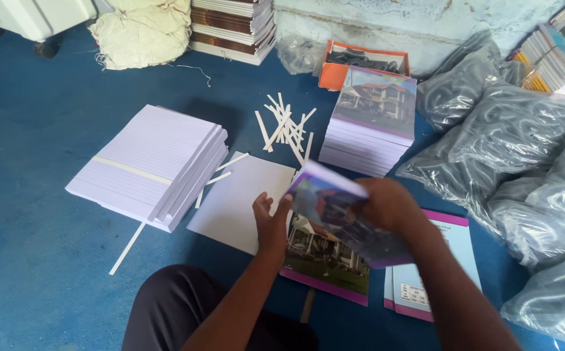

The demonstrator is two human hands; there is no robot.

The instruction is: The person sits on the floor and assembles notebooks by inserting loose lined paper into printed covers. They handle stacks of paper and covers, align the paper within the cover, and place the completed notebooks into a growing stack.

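Left to right on the blue floor [29,214]: stack of ruled paper [142,166]; loose white paper strips [285,127]; blank white sheet block [240,198]. Left hand [270,221], fingers spread open, presses a printed cover [324,257] lying flat. Right hand [386,205] grips a blurred, lifted cover [331,201] above it. Behind, finished notebook stack [372,123]; at right, grey plastic bags [523,162].

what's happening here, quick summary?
A person sits on the blue floor. The right hand holds a picture-printed cover mid-motion, blurred, over another printed cover lying flat. The left hand rests at the edge of a blank white sheet stack. Ruled paper stacks sit to the left, finished notebooks beyond, loose paper strips between.
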